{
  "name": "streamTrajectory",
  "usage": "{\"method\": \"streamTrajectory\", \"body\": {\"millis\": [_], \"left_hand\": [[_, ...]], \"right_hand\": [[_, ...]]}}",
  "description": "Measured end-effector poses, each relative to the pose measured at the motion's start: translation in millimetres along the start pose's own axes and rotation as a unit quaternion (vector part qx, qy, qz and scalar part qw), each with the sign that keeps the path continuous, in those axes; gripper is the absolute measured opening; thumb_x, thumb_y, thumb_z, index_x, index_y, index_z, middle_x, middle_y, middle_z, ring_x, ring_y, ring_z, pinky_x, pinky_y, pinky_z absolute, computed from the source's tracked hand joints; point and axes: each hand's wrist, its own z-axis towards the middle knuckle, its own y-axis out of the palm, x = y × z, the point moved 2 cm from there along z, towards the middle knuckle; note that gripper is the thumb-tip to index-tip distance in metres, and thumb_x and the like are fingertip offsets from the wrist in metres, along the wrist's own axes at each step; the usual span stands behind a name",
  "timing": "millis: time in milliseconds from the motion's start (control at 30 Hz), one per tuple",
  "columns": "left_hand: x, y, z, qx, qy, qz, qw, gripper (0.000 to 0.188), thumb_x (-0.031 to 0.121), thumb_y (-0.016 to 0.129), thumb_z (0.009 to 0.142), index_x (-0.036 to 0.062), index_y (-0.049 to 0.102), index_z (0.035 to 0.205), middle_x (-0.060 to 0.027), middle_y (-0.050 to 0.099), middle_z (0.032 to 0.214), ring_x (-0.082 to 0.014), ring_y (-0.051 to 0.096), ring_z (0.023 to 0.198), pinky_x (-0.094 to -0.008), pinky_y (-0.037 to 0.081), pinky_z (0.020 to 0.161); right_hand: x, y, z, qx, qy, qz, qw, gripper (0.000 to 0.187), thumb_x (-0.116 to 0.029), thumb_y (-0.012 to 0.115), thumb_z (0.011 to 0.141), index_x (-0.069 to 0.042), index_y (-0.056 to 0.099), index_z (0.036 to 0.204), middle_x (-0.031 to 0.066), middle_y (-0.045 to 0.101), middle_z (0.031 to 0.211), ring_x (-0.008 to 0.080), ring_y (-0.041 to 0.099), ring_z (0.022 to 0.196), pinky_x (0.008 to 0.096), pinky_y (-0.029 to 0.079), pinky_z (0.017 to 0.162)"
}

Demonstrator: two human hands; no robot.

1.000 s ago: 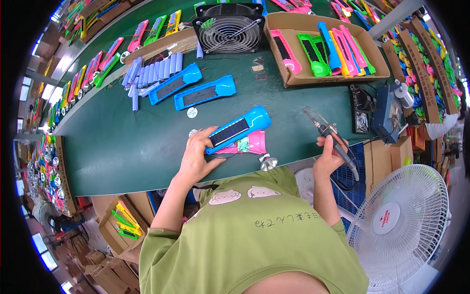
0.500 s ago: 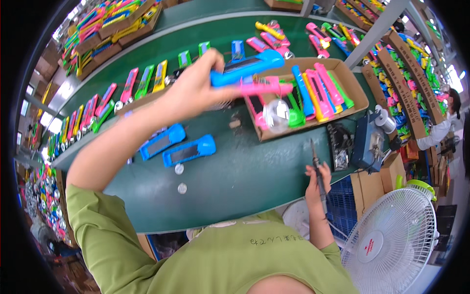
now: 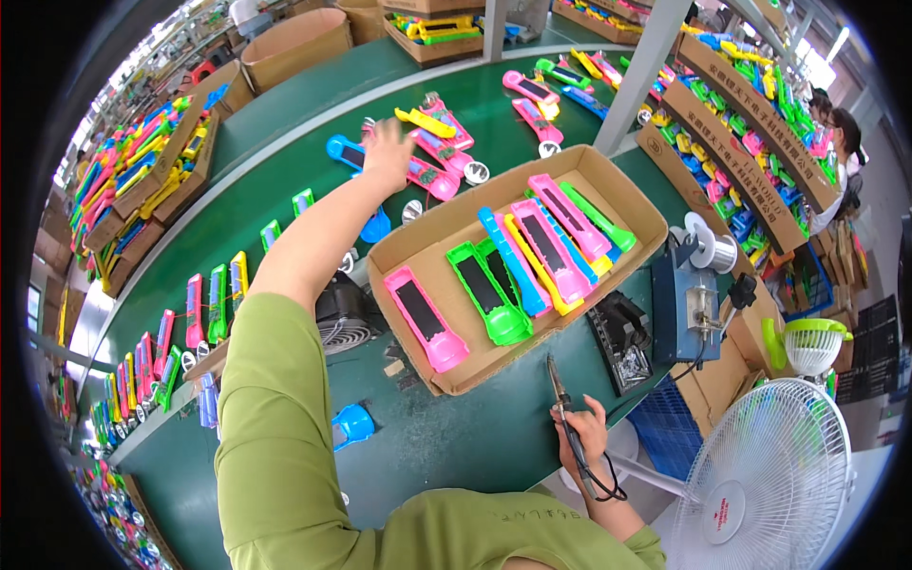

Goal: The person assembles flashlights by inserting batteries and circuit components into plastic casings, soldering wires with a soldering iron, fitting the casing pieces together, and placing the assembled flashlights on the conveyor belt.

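1. Soldering iron [image 3: 562,399], held above the green table [image 3: 427,437] near its front edge, points away from you and slightly left, its tip just short of the open carton [image 3: 427,252]; its long axis slants back toward you and rightward.
2. Pink flashlight body [image 3: 437,180], just beside your reaching hand, lies on the far worktop with its long axis running toward you and rightward, flared end nearer you. A blue flashlight body [image 3: 347,150] shows left of that hand, partly hidden by your arm.
3. Dark printed characters mark the sides of the stacked cartons [image 3: 736,195] at right; red lettering sits on the fan's hub [image 3: 724,513], and small dark writing crosses your green shirt [image 3: 275,437].
4. Your left hand [image 3: 388,160] reaches far forward, arm extended, fingers spread and blurred; you cannot tell whether they touch anything.
5. Your right hand [image 3: 584,435] stays low, fingers wrapped around the iron's handle.
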Motion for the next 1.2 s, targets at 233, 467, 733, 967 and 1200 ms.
{"method": "streamTrajectory", "body": {"millis": [233,467,733,967,1200], "left_hand": [[24,36,27,-0.012,0.236,0.028,0.971,0.022,0.014,0.051,0.076,0.0125,0.054,0.097,-0.0089,0.058,0.098,-0.0248,0.050,0.102,-0.0476,0.030,0.098],[-19,-104,27,0.053,0.215,-0.381,0.898,0.043,0.025,0.069,0.068,0.0061,0.046,0.099,-0.0127,0.057,0.083,-0.0301,0.055,0.081,-0.0397,0.041,0.072],[32,-270,-186,0.020,0.390,-0.201,0.899,0.040,0.027,0.067,0.066,0.0013,0.045,0.086,-0.0130,0.050,0.080,-0.0288,0.055,0.071,-0.0381,0.046,0.060],[72,-181,-414,-0.152,0.229,-0.194,0.942,0.049,0.039,0.070,0.059,0.0048,0.050,0.088,-0.0060,0.047,0.074,-0.0194,0.053,0.066,-0.0310,0.042,0.056],[53,-186,-459,-0.107,-0.029,-0.447,0.888,0.051,0.019,0.074,0.061,0.0072,0.053,0.106,-0.0106,0.053,0.095,-0.0287,0.052,0.087,-0.0346,0.045,0.071]], "right_hand": [[-2,0,0,0.001,0.017,-0.020,1.000,0.027,0.001,0.066,0.068,-0.006,0.054,0.091,0.0052,0.062,0.072,0.0184,0.055,0.057,0.0435,0.040,0.087],[-6,4,0,0.064,0.000,0.002,0.998,0.023,0.002,0.065,0.070,-0.006,0.054,0.089,0.0072,0.063,0.073,0.0186,0.058,0.060,0.0438,0.039,0.088],[-9,-9,18,0.124,-0.034,0.045,0.991,0.027,0.002,0.057,0.078,-0.004,0.048,0.103,0.0108,0.064,0.081,0.0237,0.061,0.076,0.0464,0.034,0.093],[-15,30,142,0.016,-0.074,-0.101,0.992,0.047,-0.003,0.063,0.072,-0.010,0.043,0.115,0.0113,0.060,0.086,0.0270,0.058,0.089,0.0584,0.021,0.097],[24,71,168,-0.063,0.000,-0.181,0.981,0.040,-0.010,0.053,0.078,-0.021,0.041,0.114,0.0152,0.061,0.082,0.0322,0.060,0.085,0.0633,0.019,0.094]]}}
